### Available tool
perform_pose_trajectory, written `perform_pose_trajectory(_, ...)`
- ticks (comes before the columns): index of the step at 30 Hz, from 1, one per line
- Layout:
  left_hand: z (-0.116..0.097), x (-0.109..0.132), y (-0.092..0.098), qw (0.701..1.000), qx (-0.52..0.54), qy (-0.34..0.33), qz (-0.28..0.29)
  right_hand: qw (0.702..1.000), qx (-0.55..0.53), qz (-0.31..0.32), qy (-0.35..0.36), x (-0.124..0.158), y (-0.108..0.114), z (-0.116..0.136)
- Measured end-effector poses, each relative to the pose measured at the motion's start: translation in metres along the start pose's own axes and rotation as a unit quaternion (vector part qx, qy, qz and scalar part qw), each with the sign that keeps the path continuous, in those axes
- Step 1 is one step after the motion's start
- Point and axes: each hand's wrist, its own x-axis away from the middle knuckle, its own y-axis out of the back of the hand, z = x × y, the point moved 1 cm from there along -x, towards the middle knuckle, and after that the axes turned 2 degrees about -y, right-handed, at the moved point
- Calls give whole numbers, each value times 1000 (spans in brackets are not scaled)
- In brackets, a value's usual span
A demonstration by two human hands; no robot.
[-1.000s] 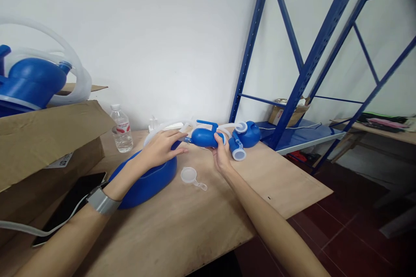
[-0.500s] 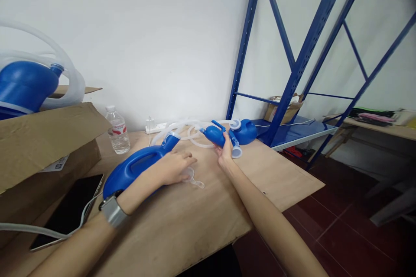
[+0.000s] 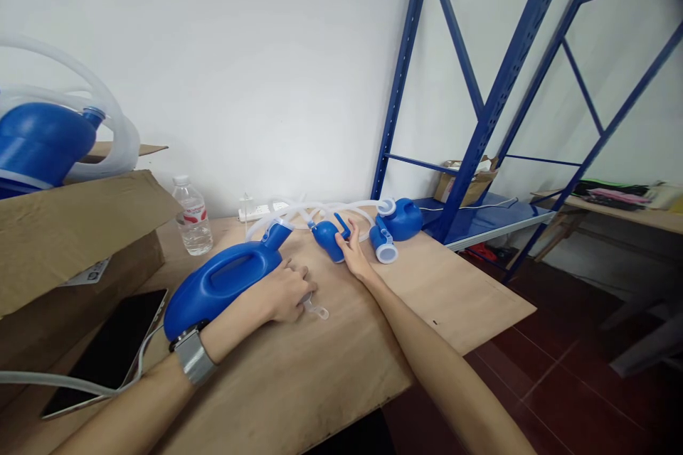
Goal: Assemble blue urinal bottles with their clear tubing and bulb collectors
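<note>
My left hand (image 3: 285, 293) rests on the wooden table (image 3: 341, 355) with its fingers curled over a small clear plastic funnel (image 3: 316, 310); only the funnel's stem shows. Just left of it lies a large blue jug with a handle (image 3: 221, 279). My right hand (image 3: 353, 256) reaches forward and holds a small blue bulb-shaped part (image 3: 328, 238) with a blue lever. A clear hose (image 3: 320, 210) loops behind it. Another blue container with white caps (image 3: 398, 222) lies to the right.
An open cardboard box (image 3: 69, 227) at left carries another blue jug with hose (image 3: 43, 142). A water bottle (image 3: 192, 217), a white power strip (image 3: 259, 211), and a dark tablet with a cable (image 3: 107, 352) are nearby. A blue metal rack (image 3: 480, 128) stands at right.
My left hand has closed over the clear funnel on the table. My right hand has lowered the small blue part toward the table and nearer the big jug.
</note>
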Motion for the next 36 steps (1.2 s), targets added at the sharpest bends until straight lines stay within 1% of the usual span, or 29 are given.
perform_pose_trajectory(3, -1, 1, 6, 999, 45, -14, 9, 998, 30, 60, 8, 1, -2, 5)
perform_pose_trajectory(5, 3, 4, 13, 997, 78, -20, -15, 994, 45, 94, -10, 2, -2, 12)
perform_pose_trajectory(6, 5, 5, 18, 995, 93, -22, -39, 992, 40, 115, -24, 4, -3, 17)
perform_pose_trajectory(8, 11, 10, 30, 986, 126, -33, -105, 984, 14, 166, -57, 8, -6, 27)
perform_pose_trajectory(10, 18, 15, 42, 967, 165, -51, -190, 975, -24, 202, -94, 15, -13, 39)
perform_pose_trajectory(12, 25, 20, 51, 940, 188, -58, -278, 968, -90, 199, -127, 21, -22, 48)
perform_pose_trajectory(13, 27, 22, 54, 927, 193, -56, -316, 963, -133, 188, -140, 23, -26, 51)
perform_pose_trajectory(15, 29, 23, 57, 905, 196, -50, -375, 948, -214, 163, -168, 27, -35, 55)
perform_pose_trajectory(16, 28, 22, 55, 896, 196, -50, -396, 938, -242, 158, -189, 28, -39, 55)
perform_pose_trajectory(18, 24, 19, 50, 892, 184, -56, -409, 917, -281, 159, -236, 30, -44, 53)
perform_pose_trajectory(20, 19, 14, 43, 906, 139, -70, -394, 900, -311, 151, -266, 32, -47, 49)
perform_pose_trajectory(22, 15, 11, 37, 922, 64, -82, -374, 895, -337, 118, -268, 33, -49, 44)
perform_pose_trajectory(24, 14, 8, 32, 926, -11, -76, -371, 897, -348, 91, -258, 34, -51, 39)
perform_pose_trajectory(25, 15, 7, 30, 925, -39, -65, -374, 898, -348, 90, -253, 34, -52, 36)
perform_pose_trajectory(29, 22, 5, 22, 918, -91, -30, -385, 899, -346, 102, -247, 35, -60, 27)
perform_pose_trajectory(32, 28, 4, 13, 903, -93, -20, -420, 884, -374, 84, -267, 37, -62, 24)
perform_pose_trajectory(34, 30, 3, 7, 888, -81, -35, -452, 871, -382, 90, -296, 39, -62, 26)
perform_pose_trajectory(36, 31, 2, 2, 874, -61, -69, -478, 862, -375, 114, -323, 41, -61, 31)
